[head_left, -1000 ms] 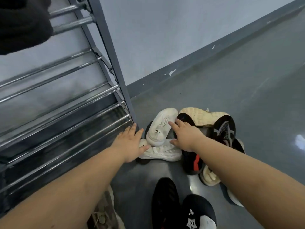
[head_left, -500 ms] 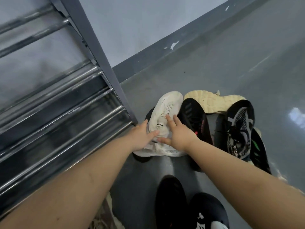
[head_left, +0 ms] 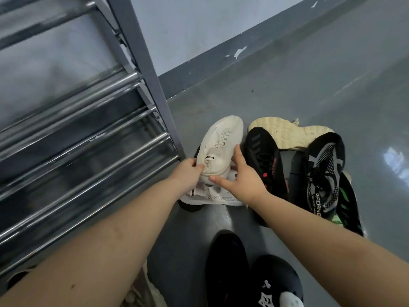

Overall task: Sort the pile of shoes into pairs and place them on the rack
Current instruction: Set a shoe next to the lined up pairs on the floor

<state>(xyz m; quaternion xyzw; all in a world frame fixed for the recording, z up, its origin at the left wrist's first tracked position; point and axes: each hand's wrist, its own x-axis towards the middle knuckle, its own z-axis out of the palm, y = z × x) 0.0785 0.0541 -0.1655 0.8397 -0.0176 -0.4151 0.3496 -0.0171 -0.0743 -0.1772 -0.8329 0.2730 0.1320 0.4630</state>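
Rack frame was seen as matt grey painted metal; its rails were polished, shiny chrome-like tubing. Floor was smooth, semi-glossy grey with a light reflection. Wall skirting paint was noted as chipped. White sneaker was soft matt fabric with cloth laces. Cream sole was rough, lugged rubber. Black-and-white shoe was knitted mesh. Black shoe with red accents was matt textile.

Shoes piled beside the rack

A white sneaker lay atop its mate; black shoes crowded right of the metal rack.
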